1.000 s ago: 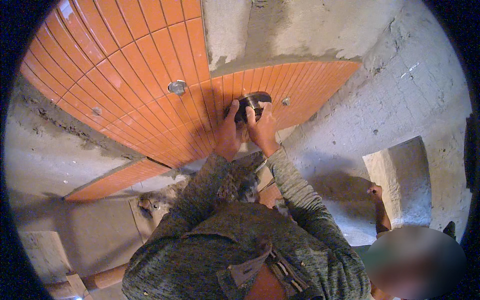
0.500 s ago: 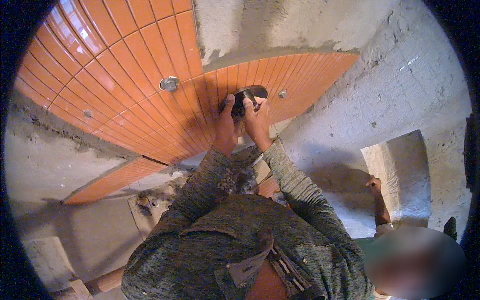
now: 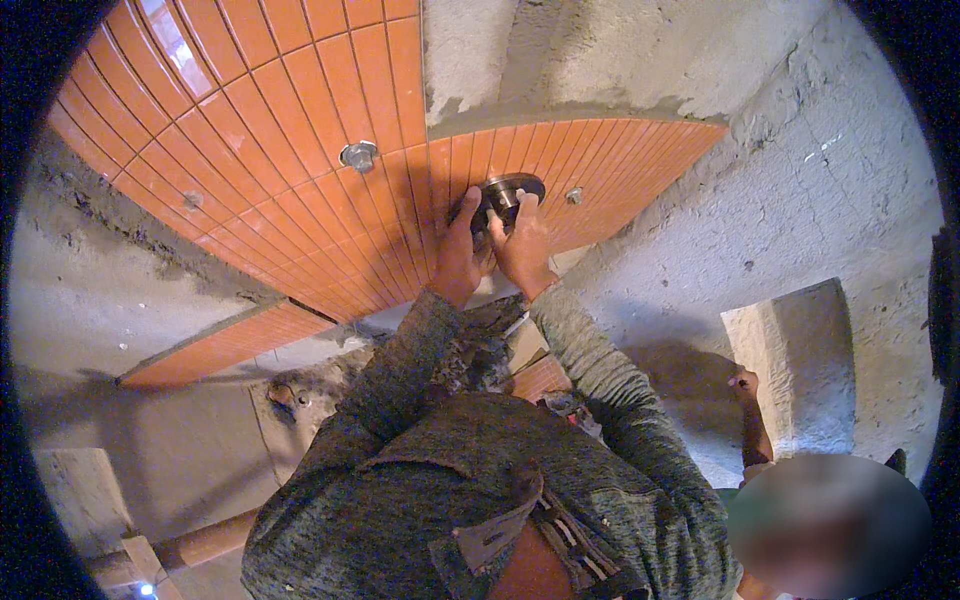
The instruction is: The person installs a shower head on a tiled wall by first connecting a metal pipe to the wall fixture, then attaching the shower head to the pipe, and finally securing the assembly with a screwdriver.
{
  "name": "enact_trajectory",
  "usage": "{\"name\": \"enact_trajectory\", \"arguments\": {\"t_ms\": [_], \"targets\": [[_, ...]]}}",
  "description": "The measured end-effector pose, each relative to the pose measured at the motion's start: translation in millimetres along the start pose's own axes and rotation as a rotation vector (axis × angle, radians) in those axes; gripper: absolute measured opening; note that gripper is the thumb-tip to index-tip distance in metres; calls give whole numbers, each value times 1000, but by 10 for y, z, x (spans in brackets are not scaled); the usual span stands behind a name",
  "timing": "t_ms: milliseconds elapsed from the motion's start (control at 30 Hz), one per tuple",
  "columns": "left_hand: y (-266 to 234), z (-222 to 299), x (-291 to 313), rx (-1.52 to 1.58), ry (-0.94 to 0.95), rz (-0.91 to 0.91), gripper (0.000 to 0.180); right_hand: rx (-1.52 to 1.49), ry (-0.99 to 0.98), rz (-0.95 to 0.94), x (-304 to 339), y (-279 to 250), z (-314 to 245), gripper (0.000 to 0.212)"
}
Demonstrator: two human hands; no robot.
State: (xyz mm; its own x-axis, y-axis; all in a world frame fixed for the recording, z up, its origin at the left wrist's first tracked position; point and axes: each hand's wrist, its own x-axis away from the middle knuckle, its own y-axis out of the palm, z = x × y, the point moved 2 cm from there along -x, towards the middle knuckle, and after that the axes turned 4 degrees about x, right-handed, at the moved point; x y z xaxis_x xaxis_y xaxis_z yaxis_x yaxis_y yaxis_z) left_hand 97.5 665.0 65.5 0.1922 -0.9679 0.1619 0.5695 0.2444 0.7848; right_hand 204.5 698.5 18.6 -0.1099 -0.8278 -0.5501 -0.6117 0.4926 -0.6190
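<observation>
A black round plate (image 3: 530, 183) with a shiny raised collar at its centre stands against the orange tiled wall (image 3: 300, 90). My left hand (image 3: 462, 255) wraps round its left side, thumb along the edge. My right hand (image 3: 522, 248) grips it at the collar and lower right, with the fingertips near the middle. Part of the plate is hidden behind both hands, and I cannot see what lies behind it. A metal pipe fitting (image 3: 359, 156) sticks out of the tiles to the left. To the right of the plate a smaller fitting (image 3: 574, 196) shows.
Rough grey plaster (image 3: 690, 260) covers the wall on the right, which has a pale recess (image 3: 790, 350). Another person's hand (image 3: 744, 384) reaches up at the lower right. Rubble and tile pieces (image 3: 535, 375) lie below my arms. A pipe (image 3: 210, 540) runs at the lower left.
My view has shifted slightly. Both hands keep hold of the plate, which is tilted a little differently, so more of its shiny collar shows. My right thumb has moved across it.
</observation>
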Motion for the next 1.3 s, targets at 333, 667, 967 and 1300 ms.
{"name": "enact_trajectory", "arguments": {"t_ms": [333, 667, 967, 1300], "targets": [[-36, 11, -57, -251, 154, -45, 28, -262, 356, 152, 83, -154, 174, 52], [-144, -105, -116, -150, 71, -132, 37, -1164, 830, -288, 38, 42, -258, 24], [-150, -24, -148, -72, -144, -133, 38, -145, 269, 23, 248, 275, -203, 32], [-389, -297, -350, -109, -292, 89, 47, -414, 320, -32, 60, -435, -174, 35]]}}
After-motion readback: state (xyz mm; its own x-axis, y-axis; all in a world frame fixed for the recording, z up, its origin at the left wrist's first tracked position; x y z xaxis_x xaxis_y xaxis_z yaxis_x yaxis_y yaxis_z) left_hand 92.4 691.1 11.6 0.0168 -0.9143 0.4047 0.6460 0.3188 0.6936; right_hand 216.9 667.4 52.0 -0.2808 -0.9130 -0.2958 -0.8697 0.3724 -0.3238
